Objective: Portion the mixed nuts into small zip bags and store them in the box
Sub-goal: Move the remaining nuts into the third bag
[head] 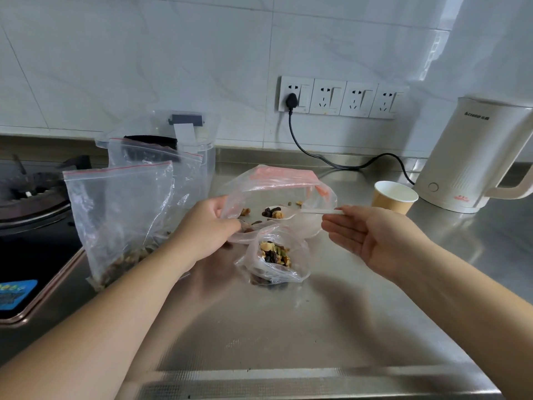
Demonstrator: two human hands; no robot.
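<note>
Scooping: a white plastic spoon [291, 213] sits inside the mouth of the big zip bag [277, 197], its bowl loaded with a few nuts and raisins.
Left hand: the left hand [207, 226] pinches the left rim of that big bag, fingers curled round the plastic, holding the mouth wide.
Right hand: the right hand [372, 238] has the spoon's thin handle nipped between thumb and fingertips; the other fingers lie straight, palm turned up.
Big bag: clear with a red zip strip, lying on the steel counter [288, 327] at centre, with loose nuts scattered inside.
Small zip bag: the small zip bag [274, 255] stands open just near of the big one, already holding a heap of mixed nuts.
Filled bags: two more clear bags [121, 215] stand upright to the left, nuts settled at the bottom, leaning by the box.
Box: a clear plastic box [184, 151] sits far left, behind those bags, its lid up.
Right side: a paper cup [393, 200] stands near a cream kettle [473, 157] further right.
Far wall: a row of sockets [343, 98], one with a black plug and cord.
Left edge: a gas hob [31, 203], dark.
</note>
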